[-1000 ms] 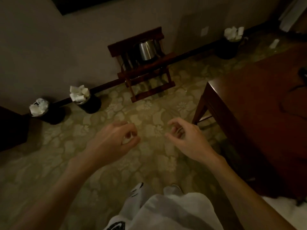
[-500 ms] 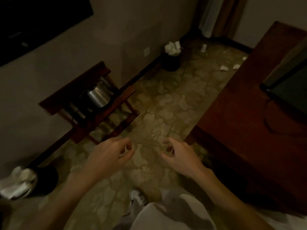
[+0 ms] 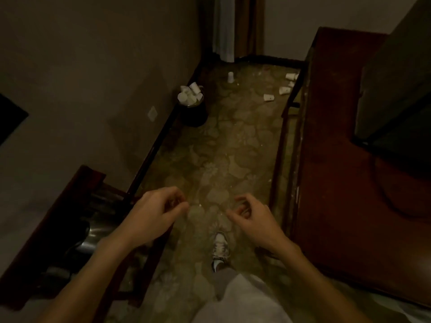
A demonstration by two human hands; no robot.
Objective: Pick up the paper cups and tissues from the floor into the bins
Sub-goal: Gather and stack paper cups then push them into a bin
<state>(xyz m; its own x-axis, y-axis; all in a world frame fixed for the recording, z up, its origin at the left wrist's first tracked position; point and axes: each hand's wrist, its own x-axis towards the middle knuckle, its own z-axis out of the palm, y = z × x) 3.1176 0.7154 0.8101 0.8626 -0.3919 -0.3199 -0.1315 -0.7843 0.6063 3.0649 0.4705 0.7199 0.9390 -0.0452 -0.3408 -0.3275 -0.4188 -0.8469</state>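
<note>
A dark wooden table [image 3: 338,183] fills the right side, with a black screen [image 3: 396,101] standing on it. Left of the table runs floral carpet [image 3: 221,148]. Farther left, a wooden rack [image 3: 58,217] holds a metal kettle [image 3: 86,238]. Beyond the table's far end hangs a curtain [image 3: 224,26].

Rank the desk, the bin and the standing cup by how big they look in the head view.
1. Desk, largest by far.
2. Bin.
3. Standing cup, smallest, though also farthest away.
</note>
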